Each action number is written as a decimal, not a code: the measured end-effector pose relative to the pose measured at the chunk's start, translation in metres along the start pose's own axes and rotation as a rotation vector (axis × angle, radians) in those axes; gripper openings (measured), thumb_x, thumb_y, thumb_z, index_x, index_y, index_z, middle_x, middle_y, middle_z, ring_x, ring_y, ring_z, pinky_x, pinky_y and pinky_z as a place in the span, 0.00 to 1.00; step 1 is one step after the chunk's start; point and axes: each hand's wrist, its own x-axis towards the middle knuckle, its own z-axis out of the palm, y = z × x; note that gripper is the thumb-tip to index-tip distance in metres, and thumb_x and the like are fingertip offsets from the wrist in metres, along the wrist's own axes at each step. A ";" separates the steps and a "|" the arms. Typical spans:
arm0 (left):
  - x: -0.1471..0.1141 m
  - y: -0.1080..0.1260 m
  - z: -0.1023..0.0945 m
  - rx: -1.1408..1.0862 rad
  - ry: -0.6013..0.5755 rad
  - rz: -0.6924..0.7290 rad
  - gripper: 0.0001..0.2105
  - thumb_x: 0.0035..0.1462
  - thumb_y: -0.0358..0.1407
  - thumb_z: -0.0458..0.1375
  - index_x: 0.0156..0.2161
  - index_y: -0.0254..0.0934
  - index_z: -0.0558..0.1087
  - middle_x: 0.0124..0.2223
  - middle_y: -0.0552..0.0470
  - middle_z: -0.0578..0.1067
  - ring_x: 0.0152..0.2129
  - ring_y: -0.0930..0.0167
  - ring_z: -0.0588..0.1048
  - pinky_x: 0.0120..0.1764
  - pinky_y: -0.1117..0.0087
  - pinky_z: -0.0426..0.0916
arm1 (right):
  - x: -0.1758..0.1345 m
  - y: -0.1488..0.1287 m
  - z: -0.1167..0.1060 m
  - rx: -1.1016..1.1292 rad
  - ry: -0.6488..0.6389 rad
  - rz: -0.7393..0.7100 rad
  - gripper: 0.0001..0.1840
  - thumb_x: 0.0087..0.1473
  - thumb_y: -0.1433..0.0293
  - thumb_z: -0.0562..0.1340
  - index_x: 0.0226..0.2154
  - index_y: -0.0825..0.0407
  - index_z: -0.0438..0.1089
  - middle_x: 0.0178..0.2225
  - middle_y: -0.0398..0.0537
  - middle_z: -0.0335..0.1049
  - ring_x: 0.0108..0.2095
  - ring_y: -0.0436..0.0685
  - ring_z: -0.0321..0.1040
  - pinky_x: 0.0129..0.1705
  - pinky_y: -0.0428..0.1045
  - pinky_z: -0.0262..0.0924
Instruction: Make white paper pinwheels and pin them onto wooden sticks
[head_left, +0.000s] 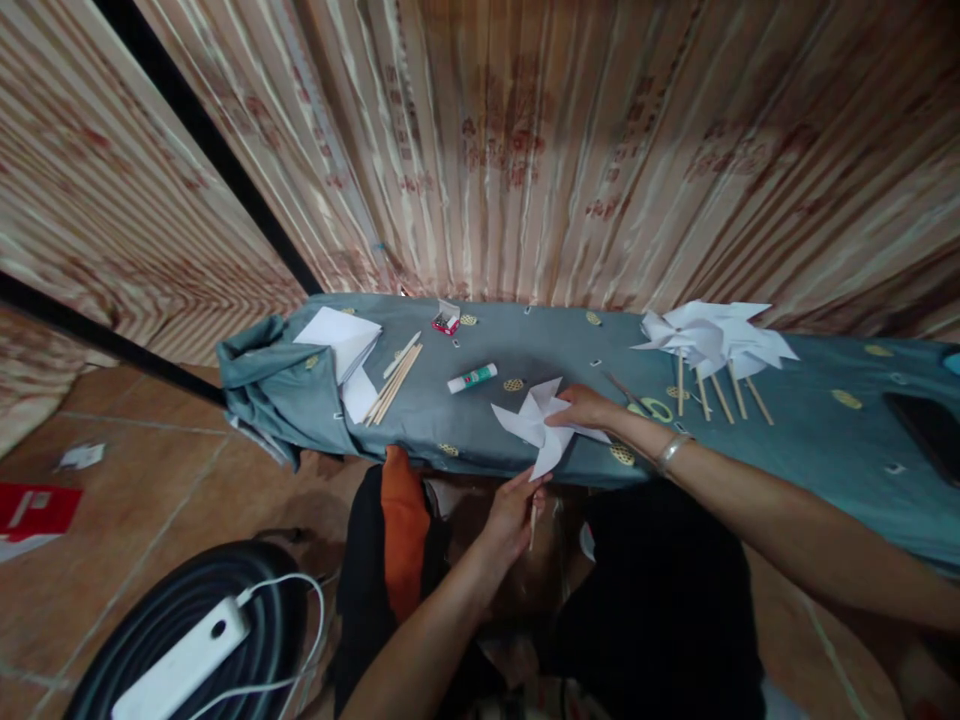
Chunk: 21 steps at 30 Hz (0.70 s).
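A white paper pinwheel on a thin wooden stick is between my hands at the table's near edge. My left hand is closed around the stick just below the blades. My right hand has its fingers on the pinwheel's right side, pinching the paper near the middle. Close to my right wrist lie scissors with light green handles. Beyond the pinwheel, a glue stick rests on its side.
Several finished pinwheels lie at the right, a dark phone farther right. At left are folded white papers, wooden sticks and a small open red box. A white power strip sits on a black coil below.
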 end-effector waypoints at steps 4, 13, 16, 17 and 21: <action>-0.002 -0.005 0.000 -0.090 -0.009 -0.063 0.07 0.47 0.18 0.63 0.33 0.26 0.79 0.26 0.51 0.74 0.15 0.85 0.63 0.19 0.85 0.59 | 0.002 -0.003 -0.003 -0.148 -0.048 0.007 0.08 0.36 0.66 0.70 0.22 0.53 0.75 0.23 0.44 0.73 0.28 0.56 0.69 0.29 0.46 0.59; -0.002 -0.006 0.004 -0.132 -0.007 -0.107 0.06 0.47 0.18 0.65 0.33 0.25 0.78 0.26 0.50 0.74 0.17 0.83 0.66 0.20 0.84 0.60 | 0.010 -0.014 -0.016 -0.347 -0.160 -0.012 0.10 0.37 0.63 0.70 0.18 0.52 0.72 0.21 0.44 0.70 0.27 0.56 0.67 0.28 0.47 0.54; -0.002 -0.007 0.005 -0.145 -0.001 -0.124 0.05 0.48 0.19 0.66 0.33 0.25 0.78 0.28 0.48 0.75 0.18 0.83 0.68 0.22 0.84 0.62 | 0.014 -0.016 -0.019 -0.370 -0.209 -0.022 0.12 0.38 0.61 0.69 0.18 0.53 0.73 0.21 0.44 0.71 0.27 0.55 0.66 0.28 0.47 0.53; -0.002 -0.008 0.005 -0.146 0.003 -0.131 0.05 0.48 0.19 0.66 0.32 0.25 0.78 0.28 0.48 0.75 0.18 0.82 0.69 0.22 0.84 0.63 | 0.015 -0.016 -0.020 -0.378 -0.224 -0.026 0.12 0.38 0.61 0.69 0.19 0.53 0.73 0.21 0.44 0.71 0.27 0.55 0.66 0.28 0.47 0.53; -0.001 -0.011 0.006 -0.149 0.004 -0.171 0.01 0.51 0.20 0.64 0.31 0.24 0.77 0.26 0.48 0.75 0.19 0.81 0.70 0.25 0.84 0.66 | 0.021 -0.017 -0.023 -0.412 -0.262 -0.040 0.13 0.36 0.60 0.71 0.18 0.52 0.73 0.20 0.44 0.70 0.26 0.54 0.65 0.28 0.47 0.53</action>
